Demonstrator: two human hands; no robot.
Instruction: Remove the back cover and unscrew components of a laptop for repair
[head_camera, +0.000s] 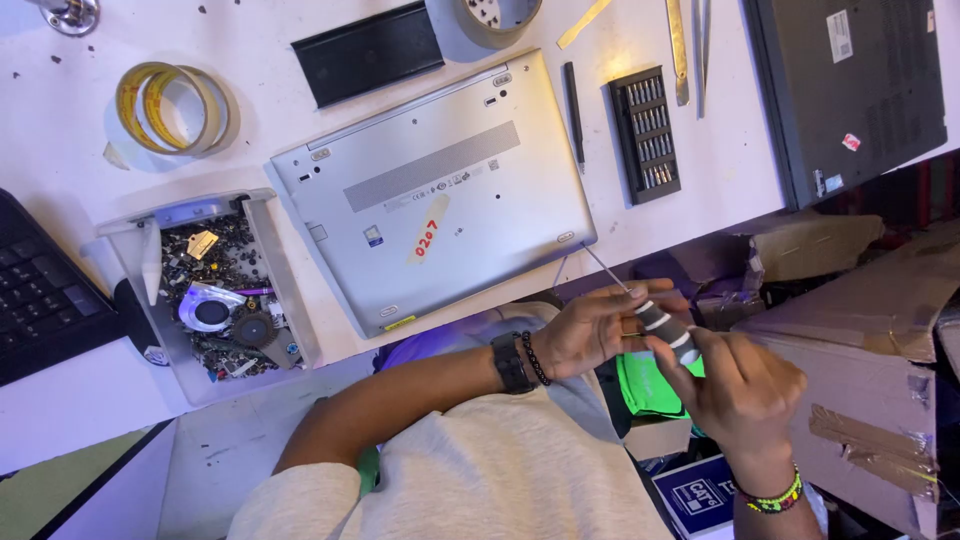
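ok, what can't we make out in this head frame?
- Screwdriver tip: too thin and blurred to tell the bit type.
- Its handle: partly covered by the left hand and right hand.
- Bit set: bits too small to tell apart.
- Parts tray: small screws blur into a heap around the fan.
- Black laptop: cut off by the top and right edges.
- Keyboard: cut off by the left edge.

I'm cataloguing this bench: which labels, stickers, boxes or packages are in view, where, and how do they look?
Pale tape strip: silver laptop's underside, red handwriting.
Small blue sticker: left of it.
White label: black laptop, top right; rectangular.
Cardboard box: right, brown, taped.
Blue-white box: bottom, below right hand.
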